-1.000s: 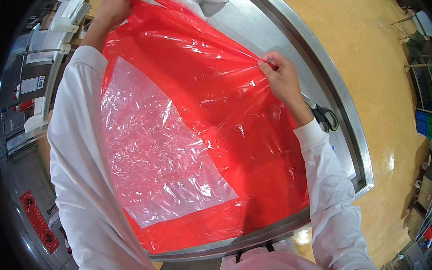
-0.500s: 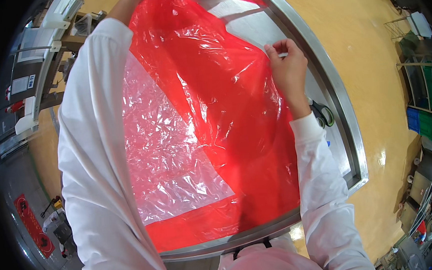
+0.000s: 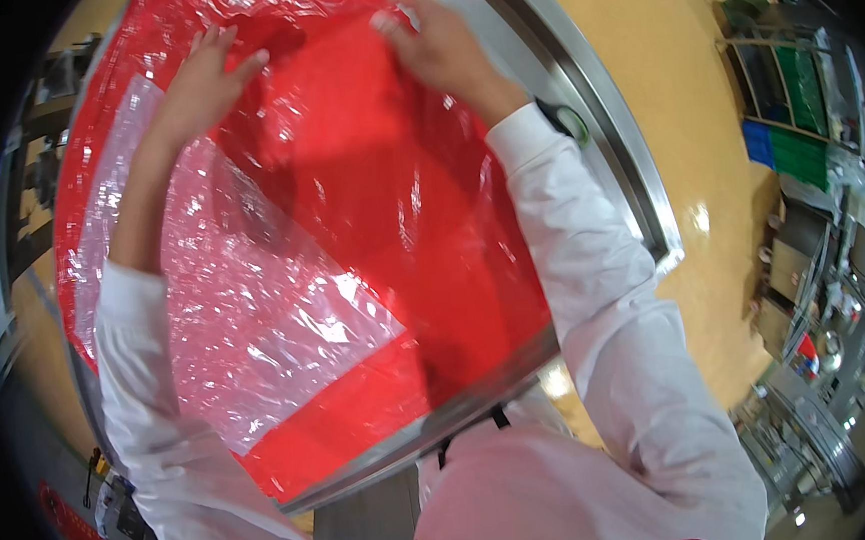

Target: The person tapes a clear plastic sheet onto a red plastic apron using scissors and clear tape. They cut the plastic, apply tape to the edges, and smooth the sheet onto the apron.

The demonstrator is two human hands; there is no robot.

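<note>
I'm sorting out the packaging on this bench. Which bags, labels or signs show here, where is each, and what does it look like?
Red plastic bag: spread over the steel table, both hands at its top edge, glossy and crinkled.
Clear panel: left half of the bag, see-through.
Red strip: on the floor lower left, markings too small to tell.

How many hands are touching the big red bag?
2. The left hand presses on the red plastic bag near its top left; the right hand rests on it near the top middle. No other hands show.
</note>
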